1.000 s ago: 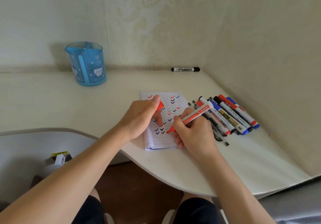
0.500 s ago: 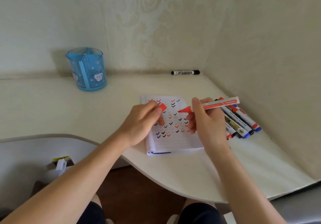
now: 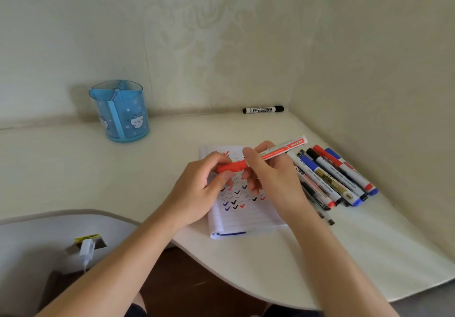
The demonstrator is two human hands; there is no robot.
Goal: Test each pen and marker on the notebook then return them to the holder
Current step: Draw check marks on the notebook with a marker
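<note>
Red marker [image 3: 278, 149] in right hand [image 3: 273, 181]

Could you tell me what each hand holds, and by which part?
The right hand grips the red marker mid-barrel; the left hand pinches its red cap.

We face a corner where two pale walls meet: the far wall [image 3: 221, 33] bears an embossed floral pattern, the right wall [image 3: 384, 70] looks plainer. A cream counter [image 3: 61, 164] fills the corner, its near edge curved. Beneath it we see dark brown floor [image 3: 197, 275]. At near left, a white plug [image 3: 86, 249] sits in a grey surface [image 3: 32, 238]. The light is soft and even.
</note>
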